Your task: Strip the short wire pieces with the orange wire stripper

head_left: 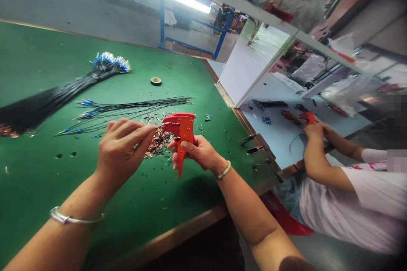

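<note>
Your right hand point(199, 152) has the red hand crimper point(186, 129) in a full fist, handle down, nose toward your left hand point(122, 148). That hand's thumb and fingertips are pinched together right at the nose, but whatever they hold is too small to tell. Both wrists float above the green workbench point(41, 186), with the heap of copper terminals point(158, 144) handy just below and the blue-tipped wire bundles point(60, 93) off to the left.
</note>
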The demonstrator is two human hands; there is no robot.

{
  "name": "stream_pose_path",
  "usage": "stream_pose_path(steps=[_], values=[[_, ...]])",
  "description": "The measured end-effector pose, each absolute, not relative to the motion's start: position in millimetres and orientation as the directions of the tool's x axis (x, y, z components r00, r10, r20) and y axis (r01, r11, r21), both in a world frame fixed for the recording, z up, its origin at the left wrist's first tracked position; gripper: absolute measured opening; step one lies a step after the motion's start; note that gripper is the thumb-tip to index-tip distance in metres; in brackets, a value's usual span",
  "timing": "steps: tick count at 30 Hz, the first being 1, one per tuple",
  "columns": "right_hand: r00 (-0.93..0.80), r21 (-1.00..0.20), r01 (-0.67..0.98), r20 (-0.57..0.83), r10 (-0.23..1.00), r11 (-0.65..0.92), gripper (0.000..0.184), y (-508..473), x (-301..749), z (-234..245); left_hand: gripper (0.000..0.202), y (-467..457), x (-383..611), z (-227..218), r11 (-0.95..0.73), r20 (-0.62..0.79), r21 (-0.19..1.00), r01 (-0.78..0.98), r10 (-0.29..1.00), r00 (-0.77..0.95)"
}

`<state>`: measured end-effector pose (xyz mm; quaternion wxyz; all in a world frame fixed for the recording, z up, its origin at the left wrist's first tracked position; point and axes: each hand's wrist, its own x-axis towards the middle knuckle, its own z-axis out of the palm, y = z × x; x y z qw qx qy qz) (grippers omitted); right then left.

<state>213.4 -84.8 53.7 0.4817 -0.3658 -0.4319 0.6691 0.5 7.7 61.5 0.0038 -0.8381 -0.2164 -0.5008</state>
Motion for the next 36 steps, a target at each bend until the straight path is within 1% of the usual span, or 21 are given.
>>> stream_pose_path(steps=[10,18,21,26,30,34,36], values=[[-0.239,-0.942,-0.285,-0.111,0.965,-0.179,0.052,-84,216,53,0.022,9,-1,62,-0.922,0.851,0.173,0.347,0.317,0.418],[-0.194,-0.962,-0.235,-0.094,0.976,-0.14,0.048,-85,214,56,0.022,10,-1,63,-0.934,0.861,0.187,0.304,0.305,0.407],[-0.154,-0.967,-0.224,-0.087,0.984,-0.12,0.049,-85,211,55,0.02,12,-1,62,-0.926,0.86,0.181,0.331,0.312,0.404],[-0.071,-0.971,-0.226,-0.068,0.995,-0.082,0.054,-84,206,57,0.024,13,-4,61,-0.909,0.81,0.171,0.379,0.349,0.472],[-0.045,-0.97,-0.227,-0.075,0.996,-0.083,0.057,-82,204,56,0.022,12,-5,61,-0.906,0.798,0.179,0.383,0.362,0.482],[-0.013,-0.972,-0.232,-0.043,0.999,-0.045,0.051,-81,202,51,0.017,12,-4,61,-0.911,0.79,0.164,0.377,0.35,0.503],[-0.048,-0.971,-0.236,-0.011,0.999,-0.022,0.047,-80,204,50,0.014,13,-4,60,-0.911,0.792,0.164,0.377,0.349,0.501]])
